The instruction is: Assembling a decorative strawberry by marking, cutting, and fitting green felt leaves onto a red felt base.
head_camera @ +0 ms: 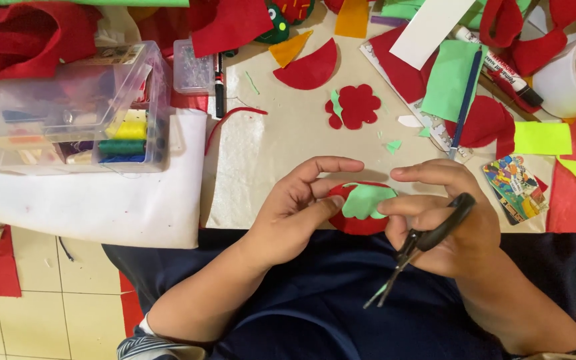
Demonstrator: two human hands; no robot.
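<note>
My left hand (295,207) pinches the left side of a red felt piece (358,221) with a light green felt shape (367,199) laid on top of it. My right hand (445,217) touches the right side of the same piece with its fingertips. Black-handled scissors (428,241) hang from that hand, with the blades pointing down toward my lap. Both hands sit at the near edge of the table (288,140), over my dark blue clothing.
A red felt flower (358,105) and red half-circle (309,68) lie further back. A clear plastic box of thread spools (75,110) stands at left on white cloth (101,200). Felt scraps, a blue pen (465,103), a tape roll (575,77) and a colourful card (515,187) crowd the right.
</note>
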